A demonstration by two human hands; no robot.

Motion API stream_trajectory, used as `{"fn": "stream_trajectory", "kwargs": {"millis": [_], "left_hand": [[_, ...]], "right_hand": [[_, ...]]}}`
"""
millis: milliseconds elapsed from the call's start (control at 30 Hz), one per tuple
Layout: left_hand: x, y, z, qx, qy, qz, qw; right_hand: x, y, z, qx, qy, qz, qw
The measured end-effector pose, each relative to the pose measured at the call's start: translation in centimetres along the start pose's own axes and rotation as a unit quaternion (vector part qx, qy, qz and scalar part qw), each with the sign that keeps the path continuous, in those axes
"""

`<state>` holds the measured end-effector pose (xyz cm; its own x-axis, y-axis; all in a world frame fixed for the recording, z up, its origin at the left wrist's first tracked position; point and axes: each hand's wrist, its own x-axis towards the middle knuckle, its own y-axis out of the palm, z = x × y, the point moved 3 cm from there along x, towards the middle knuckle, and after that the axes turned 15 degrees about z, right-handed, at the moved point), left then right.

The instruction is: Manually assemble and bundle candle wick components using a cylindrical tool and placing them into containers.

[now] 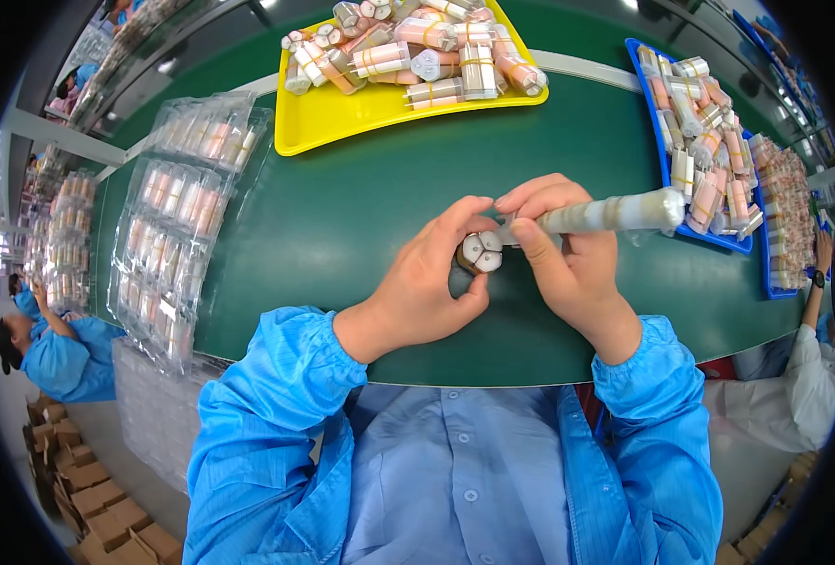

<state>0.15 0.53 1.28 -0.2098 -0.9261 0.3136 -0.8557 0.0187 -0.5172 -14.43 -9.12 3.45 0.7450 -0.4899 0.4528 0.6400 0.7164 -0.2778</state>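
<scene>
Observed from beside the table [417,169]: work piece, a short bundle [481,252] with three white, holed segments facing up, sits above the green tabletop, between the two hands. Left hand [429,278]: half open, fingers and thumb curled around the bundle; whether its base touches the table, I cannot tell. Right hand [573,264]: closed in a pinch on the near end of a pale banded cylinder [636,211], whose far end points right. The fingertips of both hands nearly meet beside the bundle.

Surroundings: yellow tray [323,137] beyond the hands, heaped with pink, white and grey banded bundles; blue tray [719,240] at right, similarly loaded; clear plastic trays [182,162] at left, filled in rows.
</scene>
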Motion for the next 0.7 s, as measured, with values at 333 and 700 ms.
{"fn": "stream_trajectory", "kwargs": {"millis": [333,700], "left_hand": [[0.3,0.0,-0.4,0.041,-0.006,-0.027,0.999],[-1.2,-1.1,1.1,0.0,-0.079,-0.057,0.995]], "right_hand": [[0.0,0.9,0.4,-0.068,0.008,0.047,0.997],[-0.1,-1.7,-0.6,0.037,0.027,-0.048,0.998]]}}
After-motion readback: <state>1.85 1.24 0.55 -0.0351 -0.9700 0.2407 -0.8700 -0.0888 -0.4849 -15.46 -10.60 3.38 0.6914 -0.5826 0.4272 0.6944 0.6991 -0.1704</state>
